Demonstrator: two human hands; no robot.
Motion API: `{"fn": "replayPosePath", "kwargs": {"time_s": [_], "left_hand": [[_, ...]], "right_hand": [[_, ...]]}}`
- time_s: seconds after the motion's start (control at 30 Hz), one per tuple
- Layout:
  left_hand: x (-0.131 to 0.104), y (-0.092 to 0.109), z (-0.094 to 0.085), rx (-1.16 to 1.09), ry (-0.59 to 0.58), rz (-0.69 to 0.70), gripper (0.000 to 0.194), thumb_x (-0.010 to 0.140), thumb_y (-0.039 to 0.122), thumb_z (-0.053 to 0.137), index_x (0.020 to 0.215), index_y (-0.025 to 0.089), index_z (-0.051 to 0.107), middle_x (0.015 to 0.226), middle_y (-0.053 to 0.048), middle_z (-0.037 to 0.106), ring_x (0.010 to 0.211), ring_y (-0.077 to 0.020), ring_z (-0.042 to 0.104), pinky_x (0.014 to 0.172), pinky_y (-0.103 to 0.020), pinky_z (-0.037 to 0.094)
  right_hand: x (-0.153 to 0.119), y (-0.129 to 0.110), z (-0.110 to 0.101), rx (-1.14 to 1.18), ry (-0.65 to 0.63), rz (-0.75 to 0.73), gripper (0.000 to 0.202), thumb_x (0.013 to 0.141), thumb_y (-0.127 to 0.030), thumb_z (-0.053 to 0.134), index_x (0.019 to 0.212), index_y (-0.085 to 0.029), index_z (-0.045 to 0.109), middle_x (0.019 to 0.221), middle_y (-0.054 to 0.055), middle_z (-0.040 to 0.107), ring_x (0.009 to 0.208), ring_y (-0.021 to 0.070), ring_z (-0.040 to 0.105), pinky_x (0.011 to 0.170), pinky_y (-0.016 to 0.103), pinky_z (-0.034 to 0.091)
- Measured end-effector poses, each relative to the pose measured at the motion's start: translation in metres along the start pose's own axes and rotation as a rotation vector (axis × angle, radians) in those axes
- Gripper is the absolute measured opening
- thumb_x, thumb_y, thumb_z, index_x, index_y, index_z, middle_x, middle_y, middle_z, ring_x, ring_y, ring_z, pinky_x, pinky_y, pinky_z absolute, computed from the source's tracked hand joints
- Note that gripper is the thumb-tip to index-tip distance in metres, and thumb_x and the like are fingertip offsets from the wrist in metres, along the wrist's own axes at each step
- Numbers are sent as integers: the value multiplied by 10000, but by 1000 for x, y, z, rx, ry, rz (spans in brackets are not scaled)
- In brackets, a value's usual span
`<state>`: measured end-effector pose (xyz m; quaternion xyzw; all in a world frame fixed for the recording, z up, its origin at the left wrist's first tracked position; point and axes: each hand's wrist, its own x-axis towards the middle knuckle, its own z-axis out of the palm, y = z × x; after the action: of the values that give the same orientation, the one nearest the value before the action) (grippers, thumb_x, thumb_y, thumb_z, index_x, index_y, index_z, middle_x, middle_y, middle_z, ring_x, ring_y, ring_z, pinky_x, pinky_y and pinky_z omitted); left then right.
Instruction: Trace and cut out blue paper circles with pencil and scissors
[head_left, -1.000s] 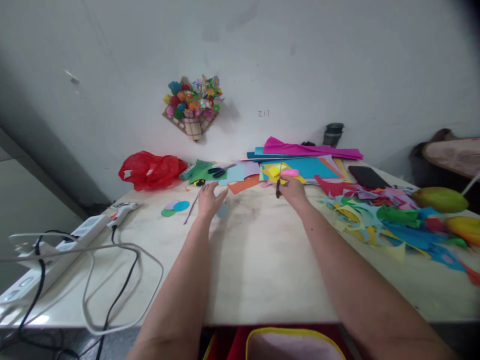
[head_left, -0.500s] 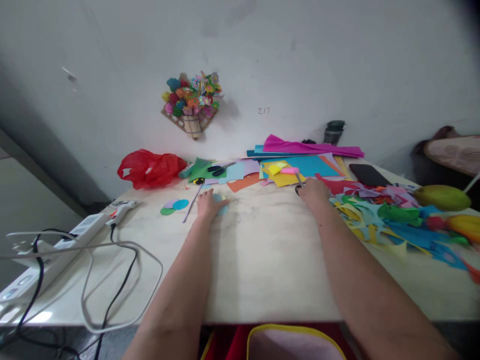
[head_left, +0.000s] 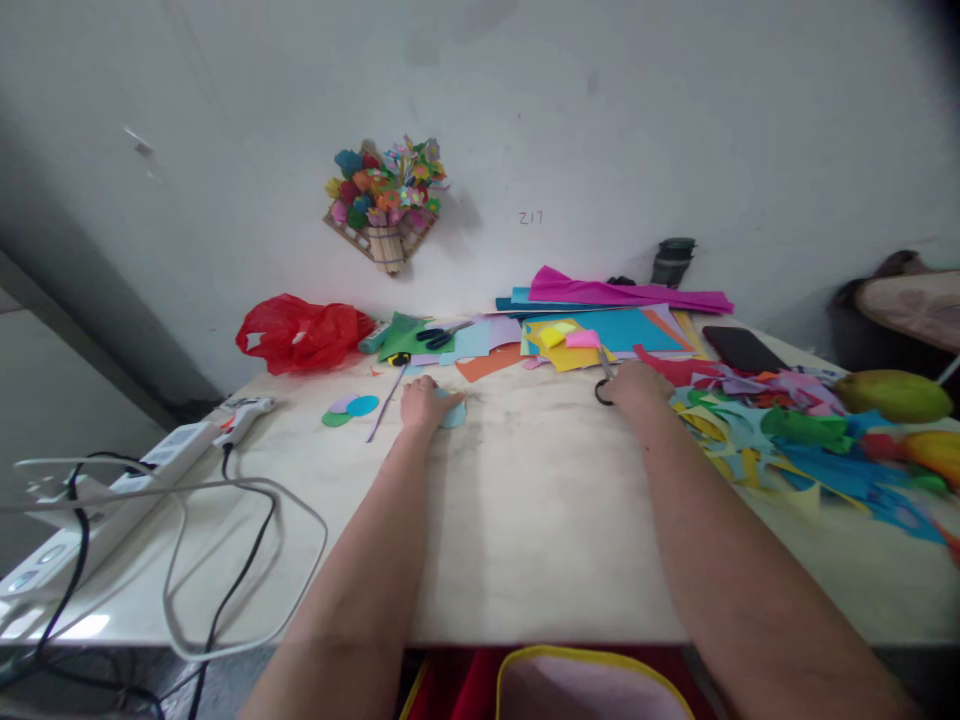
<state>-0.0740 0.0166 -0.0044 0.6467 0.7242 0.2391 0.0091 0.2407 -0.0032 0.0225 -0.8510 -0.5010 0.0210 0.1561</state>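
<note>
My left hand (head_left: 422, 404) rests on the table with its thumb stretched out to the right over a light blue paper piece (head_left: 453, 411). The hand hides part of that piece. To its left lie a thin purple strip (head_left: 385, 408) and some round cut papers, a blue circle (head_left: 363, 405) on top of a green one (head_left: 335, 419) and a lilac one. My right hand (head_left: 639, 388) is closed at the scissors (head_left: 604, 388), whose black finger ring and blade show on its left side. The fingers' far side is hidden.
Coloured sheets (head_left: 637, 332) and a second pair of scissors (head_left: 442, 336) lie at the back. Paper scraps (head_left: 806, 470) cover the right, beside a phone (head_left: 742, 348). A red bag (head_left: 300, 335) stands back left. A power strip (head_left: 112, 505) and loose cables (head_left: 262, 490) occupy the left.
A pale yellowish piece seen by my left thumb no longer shows. More of the scissors' black ring is visible beside my right hand. Both hands stay nearly in place.
</note>
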Motion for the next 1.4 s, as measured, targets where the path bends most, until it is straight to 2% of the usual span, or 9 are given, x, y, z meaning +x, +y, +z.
{"fn": "replayPosePath", "kwargs": {"time_s": [0.1, 0.3, 0.43, 0.73, 0.9, 0.97, 1.1, 1.3, 1.4], "left_hand": [[0, 2, 0, 22, -21, -26, 615, 578, 633, 579, 960, 151, 566, 996, -140, 602, 1009, -282, 503, 804, -319, 378], [0, 5, -1, 72, -3, 4, 621, 580, 645, 572, 940, 139, 562, 1037, -161, 594, 1032, -293, 506, 820, -322, 371], [-4, 10, -3, 52, -54, -61, 661, 571, 676, 559, 1003, 177, 516, 983, -146, 619, 940, -287, 566, 727, -323, 404], [-7, 16, -7, 49, -90, -22, 540, 619, 659, 523, 930, 220, 572, 959, -113, 640, 915, -273, 580, 705, -317, 405], [-10, 23, -2, 41, -69, 0, 540, 625, 655, 514, 900, 198, 604, 911, -138, 649, 897, -300, 586, 692, -337, 414], [-12, 29, -1, 35, -53, -7, 540, 627, 647, 521, 909, 194, 601, 909, -142, 650, 898, -302, 588, 696, -340, 417], [-17, 40, 2, 11, -62, -34, 526, 663, 643, 484, 897, 188, 603, 920, -149, 651, 908, -303, 588, 711, -350, 417], [-23, 55, 8, -61, -51, -69, 495, 743, 608, 403, 900, 189, 613, 914, -136, 653, 903, -287, 591, 701, -344, 412], [-22, 53, 6, -101, -30, -54, 475, 764, 585, 386, 891, 192, 620, 892, -129, 658, 898, -289, 586, 710, -355, 410]], "right_hand": [[-2, -5, -5, -68, -27, 57, 403, 672, -211, 576, 1062, -115, 602, 1089, 196, 579, 1030, 330, 526, 735, 426, 456], [-20, -22, -10, -63, 99, -82, 354, 769, -243, 462, 1061, -103, 603, 1062, 191, 584, 1012, 311, 535, 736, 396, 451], [-30, -34, -2, -45, 115, -211, 353, 802, -303, 426, 1026, -111, 620, 1039, 182, 600, 979, 284, 554, 732, 361, 442], [-49, -62, 22, 64, -66, -424, 337, 799, -378, 433, 1028, -219, 622, 1056, 78, 633, 985, 230, 565, 760, 315, 425], [-72, -86, 37, 109, -181, -774, 656, 651, -599, 543, 1163, -189, 535, 1245, 112, 522, 1127, 274, 467, 898, 347, 357], [-83, -95, 44, 111, -208, -830, 754, 598, -649, 557, 1189, -185, 498, 1260, 124, 503, 1159, 279, 435, 922, 375, 330], [-93, -103, 53, 162, -157, -834, 728, 624, -648, 531, 1178, -178, 482, 1232, 124, 519, 1160, 271, 429, 915, 401, 317], [-83, -97, 58, 209, -109, -847, 574, 719, -569, 493, 1139, -179, 515, 1176, 110, 564, 1093, 246, 487, 894, 363, 323], [-80, -95, 59, 211, -97, -857, 545, 729, -542, 510, 1151, -198, 508, 1181, 100, 563, 1095, 235, 486, 894, 342, 321]]}}
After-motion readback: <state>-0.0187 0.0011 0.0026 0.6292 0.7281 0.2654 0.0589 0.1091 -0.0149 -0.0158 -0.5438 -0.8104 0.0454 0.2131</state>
